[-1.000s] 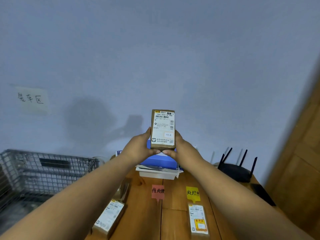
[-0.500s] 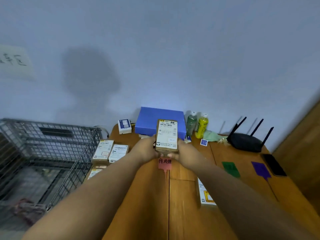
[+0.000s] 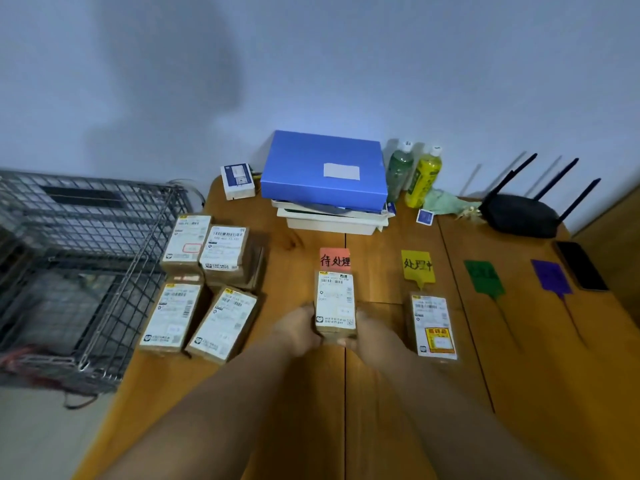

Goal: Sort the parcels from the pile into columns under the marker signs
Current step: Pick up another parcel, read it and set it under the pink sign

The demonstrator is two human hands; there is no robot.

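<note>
A small brown parcel [image 3: 335, 303] with a white label lies flat just below the red marker sign [image 3: 334, 259]. My left hand [image 3: 298, 329] grips its near left corner and my right hand [image 3: 367, 332] grips its near right corner. A second parcel [image 3: 433, 326] with a yellow sticker lies under the yellow sign [image 3: 417, 265]. The green sign [image 3: 483, 277] and purple sign [image 3: 550, 277] have bare wood below them. The pile of several labelled parcels [image 3: 207, 285] sits at the table's left.
A wire cage [image 3: 74, 271] stands left of the wooden table [image 3: 554, 358]. At the back are a blue box [image 3: 323, 171] on white trays, two bottles [image 3: 414, 174], a black router [image 3: 519, 213] and a small white box [image 3: 239, 180]. A phone [image 3: 581, 266] lies far right.
Both hands have brought the parcel down from in front of the wall to the table under the red sign. The view has tilted down onto the table.
</note>
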